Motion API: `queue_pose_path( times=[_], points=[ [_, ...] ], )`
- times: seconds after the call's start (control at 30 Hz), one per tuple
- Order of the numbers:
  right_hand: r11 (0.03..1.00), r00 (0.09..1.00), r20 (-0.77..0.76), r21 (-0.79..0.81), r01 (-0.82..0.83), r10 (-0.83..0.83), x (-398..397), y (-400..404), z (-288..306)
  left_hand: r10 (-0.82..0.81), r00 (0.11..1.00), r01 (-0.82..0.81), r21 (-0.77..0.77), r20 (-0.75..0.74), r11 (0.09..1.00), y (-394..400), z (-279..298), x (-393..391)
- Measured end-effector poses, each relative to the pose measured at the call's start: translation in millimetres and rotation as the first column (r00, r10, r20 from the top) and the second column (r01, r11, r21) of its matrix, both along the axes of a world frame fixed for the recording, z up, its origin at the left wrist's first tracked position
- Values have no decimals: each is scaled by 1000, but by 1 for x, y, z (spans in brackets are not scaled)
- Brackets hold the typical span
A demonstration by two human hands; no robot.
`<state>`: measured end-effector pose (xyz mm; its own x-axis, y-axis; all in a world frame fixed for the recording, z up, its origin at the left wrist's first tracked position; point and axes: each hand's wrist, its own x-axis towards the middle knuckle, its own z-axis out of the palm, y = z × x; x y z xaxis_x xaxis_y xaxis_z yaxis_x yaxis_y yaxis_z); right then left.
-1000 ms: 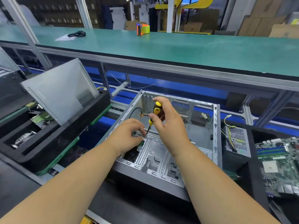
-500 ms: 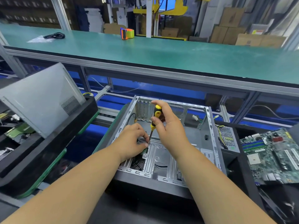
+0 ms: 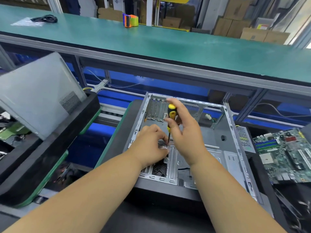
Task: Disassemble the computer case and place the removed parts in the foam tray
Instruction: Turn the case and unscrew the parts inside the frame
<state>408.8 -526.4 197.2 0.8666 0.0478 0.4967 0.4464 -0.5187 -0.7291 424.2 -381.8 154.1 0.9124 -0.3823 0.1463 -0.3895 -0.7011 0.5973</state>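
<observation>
The open grey computer case lies on its side in front of me. Inside it my right hand grips a yellow-and-black screwdriver, held upright with its tip down on a metal bracket at the case's left front. My left hand pinches a small part right at the screwdriver tip; the part itself is mostly hidden by the fingers. A black foam tray stands to the left, with a grey side panel leaning in it.
A green motherboard lies at the right beside a power supply with loose yellow wires. Behind the case runs a long green workbench carrying an orange tape dispenser and a black cable.
The view has shifted, so the case sits further right in the frame. My right-hand fingers have re-gripped the screwdriver handle, and both hands stay at the same spot in the case.
</observation>
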Motion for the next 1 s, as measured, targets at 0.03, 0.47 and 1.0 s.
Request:
queue_pose_path(
  times=[0.03,0.47,1.0],
  points=[
    [1000,1000,4,-3,-5,5,-1,1,0,3,1000,-3,-1,-6,1000,0,0,0],
    [997,997,-50,62,-51,54,-1,-5,2,25,998,-26,-16,-61,1000,-2,10,-3],
    [990,985,-125,87,-107,117,-2,-11,3,25,998,-25,4,-59,1000,-2,10,-4]
  ],
)
